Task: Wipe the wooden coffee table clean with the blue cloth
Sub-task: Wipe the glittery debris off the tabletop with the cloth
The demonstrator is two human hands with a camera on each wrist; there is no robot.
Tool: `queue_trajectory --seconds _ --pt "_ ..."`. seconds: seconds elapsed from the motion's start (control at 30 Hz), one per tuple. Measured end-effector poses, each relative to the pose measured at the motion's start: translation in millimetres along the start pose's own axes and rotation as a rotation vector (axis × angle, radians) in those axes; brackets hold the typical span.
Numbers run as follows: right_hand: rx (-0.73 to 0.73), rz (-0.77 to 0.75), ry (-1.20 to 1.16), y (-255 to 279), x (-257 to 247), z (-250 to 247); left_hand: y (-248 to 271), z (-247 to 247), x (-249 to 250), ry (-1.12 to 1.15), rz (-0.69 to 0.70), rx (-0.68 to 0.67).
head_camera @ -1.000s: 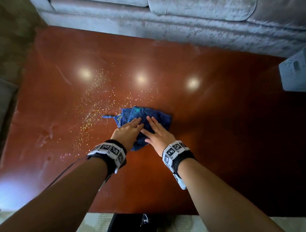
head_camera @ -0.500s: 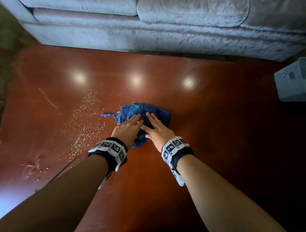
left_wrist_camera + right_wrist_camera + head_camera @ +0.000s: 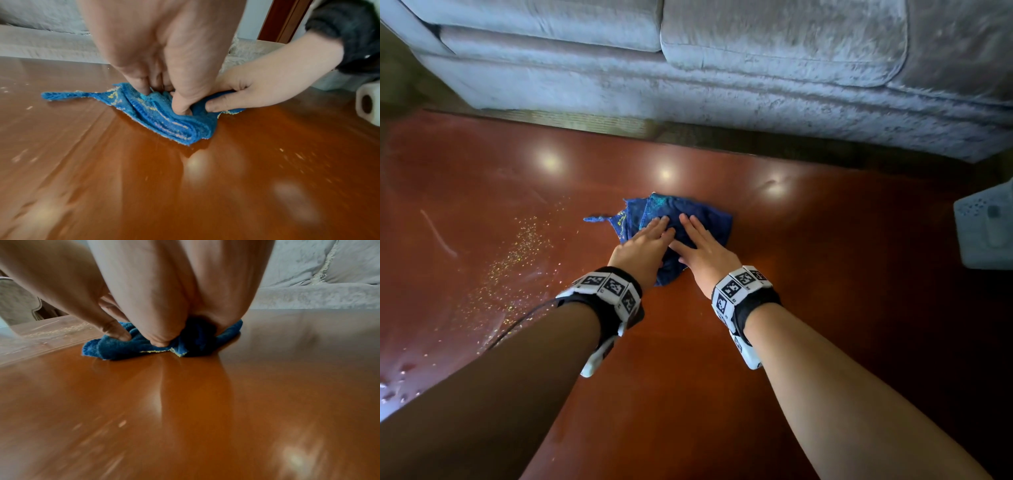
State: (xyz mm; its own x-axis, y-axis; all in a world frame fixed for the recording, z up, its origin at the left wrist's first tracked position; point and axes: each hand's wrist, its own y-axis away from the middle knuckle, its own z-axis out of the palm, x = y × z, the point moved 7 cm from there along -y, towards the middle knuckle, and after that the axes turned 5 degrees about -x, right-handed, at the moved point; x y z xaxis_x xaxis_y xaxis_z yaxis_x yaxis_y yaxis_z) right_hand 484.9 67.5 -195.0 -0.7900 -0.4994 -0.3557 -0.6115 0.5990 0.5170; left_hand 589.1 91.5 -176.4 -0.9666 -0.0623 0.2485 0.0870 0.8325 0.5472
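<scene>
Cloth [image 3: 681, 222] lay bunched on the table [image 3: 688, 394], pinned flat under our left hand [image 3: 643, 251] and right hand [image 3: 703, 255], fingers straight, side by side. We judged ourselves mid-wipe; next the cloth needed sweeping left into the crumbs [image 3: 517, 260]. Beyond the cloth stood the sofa [image 3: 756, 85].

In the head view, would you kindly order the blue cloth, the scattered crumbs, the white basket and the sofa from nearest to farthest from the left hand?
1. Blue cloth, under the left hand.
2. Scattered crumbs, on the table to its left.
3. Sofa, beyond the table's far edge.
4. White basket, far right.
</scene>
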Motion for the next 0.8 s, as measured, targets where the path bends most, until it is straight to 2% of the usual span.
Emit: queue_trajectory --seconds 0.23,0.47,0.57,0.7,0.8 --pt "0.032 -0.01 0.012 -38.7 43.1 -35.0 -51.1 -31.1 16.9 0.006 -0.006 0.061" --pt "0.133 0.041 -0.042 -51.1 93.1 -63.8 -96.6 -43.8 45.0 -0.068 0.095 0.175" --pt "0.233 0.145 -0.089 -45.5 138.2 -76.6 -101.5 -47.5 59.5 -0.081 0.11 0.212" --pt "0.344 0.438 -0.181 -11.6 204.8 -86.0 -107.5 -47.4 71.0 -0.075 0.154 0.27" --pt "0.344 0.554 -0.172 0.6 213.5 -81.9 -111.3 -47.0 77.0 -0.064 0.183 0.306"
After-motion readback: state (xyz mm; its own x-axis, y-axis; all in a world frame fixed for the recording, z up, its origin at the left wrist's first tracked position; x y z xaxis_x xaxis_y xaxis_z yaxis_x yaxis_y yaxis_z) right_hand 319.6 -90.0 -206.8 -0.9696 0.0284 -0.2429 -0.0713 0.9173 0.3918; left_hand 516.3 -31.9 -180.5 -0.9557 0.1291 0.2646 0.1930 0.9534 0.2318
